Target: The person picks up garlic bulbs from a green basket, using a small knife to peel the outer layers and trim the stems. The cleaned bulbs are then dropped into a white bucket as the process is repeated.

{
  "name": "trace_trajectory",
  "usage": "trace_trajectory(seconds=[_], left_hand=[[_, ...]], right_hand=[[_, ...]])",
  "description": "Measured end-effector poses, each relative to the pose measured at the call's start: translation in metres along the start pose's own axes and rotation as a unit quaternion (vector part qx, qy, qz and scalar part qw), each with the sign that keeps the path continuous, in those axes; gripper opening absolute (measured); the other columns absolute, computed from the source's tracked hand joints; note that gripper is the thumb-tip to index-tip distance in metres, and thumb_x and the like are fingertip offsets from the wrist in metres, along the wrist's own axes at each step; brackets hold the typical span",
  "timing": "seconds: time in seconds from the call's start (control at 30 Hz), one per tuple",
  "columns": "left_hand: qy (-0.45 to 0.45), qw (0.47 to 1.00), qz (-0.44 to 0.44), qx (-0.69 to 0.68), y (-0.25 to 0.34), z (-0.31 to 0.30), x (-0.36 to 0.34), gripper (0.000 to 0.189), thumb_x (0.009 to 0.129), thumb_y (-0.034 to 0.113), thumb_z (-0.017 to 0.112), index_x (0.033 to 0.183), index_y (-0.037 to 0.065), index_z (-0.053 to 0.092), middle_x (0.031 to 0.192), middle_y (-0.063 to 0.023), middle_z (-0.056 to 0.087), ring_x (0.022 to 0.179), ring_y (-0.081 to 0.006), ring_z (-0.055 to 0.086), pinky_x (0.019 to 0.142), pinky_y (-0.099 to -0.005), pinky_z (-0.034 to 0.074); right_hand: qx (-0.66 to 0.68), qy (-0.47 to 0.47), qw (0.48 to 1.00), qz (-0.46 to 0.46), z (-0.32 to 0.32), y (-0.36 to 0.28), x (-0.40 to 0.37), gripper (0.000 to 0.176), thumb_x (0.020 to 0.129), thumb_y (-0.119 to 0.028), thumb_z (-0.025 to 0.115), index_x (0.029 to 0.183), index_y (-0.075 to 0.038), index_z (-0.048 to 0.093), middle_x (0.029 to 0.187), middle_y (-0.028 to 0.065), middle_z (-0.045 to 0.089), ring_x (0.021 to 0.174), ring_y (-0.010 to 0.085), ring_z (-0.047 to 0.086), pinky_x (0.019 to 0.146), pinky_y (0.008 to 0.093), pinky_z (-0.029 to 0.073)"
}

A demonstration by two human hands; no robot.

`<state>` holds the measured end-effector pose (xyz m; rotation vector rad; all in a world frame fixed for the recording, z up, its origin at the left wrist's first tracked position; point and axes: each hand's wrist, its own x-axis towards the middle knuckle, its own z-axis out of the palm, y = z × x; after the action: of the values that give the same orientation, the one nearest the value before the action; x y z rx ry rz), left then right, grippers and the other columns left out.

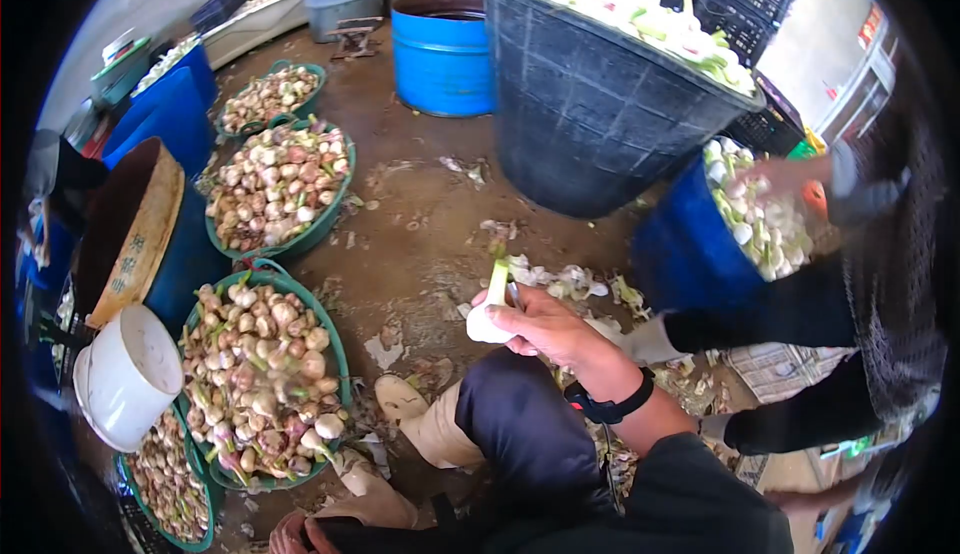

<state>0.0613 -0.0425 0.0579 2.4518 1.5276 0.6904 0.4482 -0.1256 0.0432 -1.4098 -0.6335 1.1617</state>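
My right hand (545, 324), with a black band on its wrist, is closed around a white peeled garlic bulb (487, 325). A short green stem points up from the bulb, and a small dark metallic piece shows beside the fingers. At the bottom edge, my left hand (292, 536) is low beside my leg, mostly cut off by the frame, so its grip is hidden. Left of my knees stands a green basket (345, 354) heaped with unpeeled garlic (265, 354). Peeled skins (570, 282) litter the floor just beyond my right hand.
More green baskets (350, 169) of garlic line the left, near a white bucket (130, 374) and a rusty-rimmed drum (140, 234). A large black tub (590, 104) of white garlic stands ahead, beside a blue drum (443, 64). At right, a co-worker's hand (775, 176) is over a blue barrel (690, 234).
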Motion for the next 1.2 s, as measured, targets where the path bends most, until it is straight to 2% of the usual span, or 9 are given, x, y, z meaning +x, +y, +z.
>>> trace_trajectory(seconds=[0.17, 0.33, 0.5, 0.53, 0.6, 0.7, 0.87, 0.97, 1.2], left_hand=[[-0.014, 1.000, -0.011, 0.015, 0.004, 0.000, 0.000, 0.017, 0.087, 0.017, 0.060, 0.090, 0.001, 0.065, 0.087, -0.0170, 0.065, 0.082, -0.0343, 0.061, 0.075, -0.0425, 0.048], [0.082, 0.981, -0.075, -0.159, 0.004, -0.007, -0.002, 0.018, 0.090, 0.015, 0.058, 0.096, -0.002, 0.062, 0.093, -0.0171, 0.064, 0.084, -0.0309, 0.061, 0.077, -0.0401, 0.048], [0.138, 0.896, -0.356, -0.227, -0.047, -0.013, -0.050, 0.036, 0.092, 0.024, 0.057, 0.112, -0.006, 0.060, 0.093, -0.0129, 0.063, 0.084, -0.0180, 0.056, 0.075, -0.0319, 0.046], [0.087, 0.875, -0.410, -0.244, -0.060, -0.016, -0.065, 0.045, 0.093, 0.029, 0.054, 0.115, -0.011, 0.055, 0.098, -0.0212, 0.064, 0.087, -0.0275, 0.059, 0.077, -0.0365, 0.047], [0.221, 0.752, -0.447, -0.430, -0.106, 0.017, -0.112, 0.014, 0.086, 0.018, 0.063, 0.086, 0.005, 0.059, 0.089, -0.0060, 0.062, 0.079, -0.0159, 0.060, 0.070, -0.0301, 0.048], [0.029, 0.786, -0.537, -0.307, -0.145, 0.035, -0.199, 0.016, 0.090, 0.018, 0.057, 0.087, 0.002, 0.059, 0.080, -0.0051, 0.063, 0.071, -0.0113, 0.060, 0.061, -0.0240, 0.047], [-0.332, 0.684, -0.608, -0.227, -0.114, 0.048, -0.304, 0.017, 0.090, 0.013, 0.051, 0.090, 0.000, 0.062, 0.072, -0.0073, 0.064, 0.066, -0.0153, 0.061, 0.060, -0.0261, 0.049], [-0.375, 0.652, -0.613, -0.242, -0.087, 0.056, -0.328, 0.017, 0.089, 0.014, 0.051, 0.090, 0.000, 0.062, 0.073, -0.0078, 0.064, 0.067, -0.0161, 0.061, 0.061, -0.0269, 0.049], [-0.344, 0.660, -0.619, -0.249, -0.080, 0.058, -0.319, 0.019, 0.089, 0.015, 0.051, 0.091, 0.001, 0.062, 0.075, -0.0089, 0.064, 0.070, -0.0180, 0.061, 0.063, -0.0289, 0.050]], right_hand=[[-0.147, 0.002, 0.989, 0.032, -0.019, 0.000, -0.020, 0.036, 0.088, -0.029, 0.061, 0.116, -0.008, 0.055, 0.079, -0.0015, 0.054, 0.057, 0.0050, 0.042, 0.050, 0.0215, 0.034], [-0.046, 0.073, 0.989, 0.122, -0.052, 0.020, -0.049, 0.030, 0.089, -0.016, 0.058, 0.117, -0.010, 0.052, 0.085, 0.0004, 0.057, 0.055, 0.0027, 0.040, 0.044, 0.0175, 0.029], [-0.091, 0.090, 0.979, 0.159, -0.067, 0.038, -0.072, 0.028, 0.087, -0.016, 0.060, 0.115, -0.012, 0.053, 0.081, 0.0000, 0.056, 0.054, 0.0037, 0.042, 0.045, 0.0185, 0.032], [-0.117, 0.094, 0.972, 0.181, -0.061, 0.041, -0.071, 0.028, 0.087, -0.016, 0.060, 0.114, -0.013, 0.054, 0.081, -0.0002, 0.057, 0.054, 0.0038, 0.042, 0.045, 0.0189, 0.032], [-0.172, 0.139, 0.959, 0.179, -0.061, 0.054, -0.069, 0.029, 0.086, -0.017, 0.060, 0.114, -0.014, 0.054, 0.082, -0.0011, 0.057, 0.056, 0.0039, 0.043, 0.046, 0.0194, 0.033], [-0.159, 0.172, 0.962, 0.141, -0.056, 0.050, -0.067, 0.030, 0.084, -0.014, 0.059, 0.114, -0.015, 0.055, 0.086, -0.0014, 0.058, 0.059, 0.0035, 0.045, 0.048, 0.0186, 0.034], [-0.232, 0.138, 0.963, -0.006, -0.029, 0.012, -0.064, 0.038, 0.078, -0.012, 0.057, 0.115, -0.004, 0.052, 0.095, 0.0046, 0.056, 0.075, 0.0087, 0.049, 0.067, 0.0220, 0.041], [-0.281, 0.042, 0.957, -0.062, -0.025, -0.007, -0.065, 0.044, 0.072, -0.015, 0.059, 0.112, 0.000, 0.051, 0.101, 0.0085, 0.054, 0.092, 0.0151, 0.051, 0.083, 0.0277, 0.042], [-0.235, 0.020, 0.965, -0.115, -0.009, -0.014, -0.061, 0.043, 0.071, -0.012, 0.058, 0.112, 0.001, 0.051, 0.101, 0.0075, 0.053, 0.093, 0.0149, 0.051, 0.083, 0.0281, 0.042]])
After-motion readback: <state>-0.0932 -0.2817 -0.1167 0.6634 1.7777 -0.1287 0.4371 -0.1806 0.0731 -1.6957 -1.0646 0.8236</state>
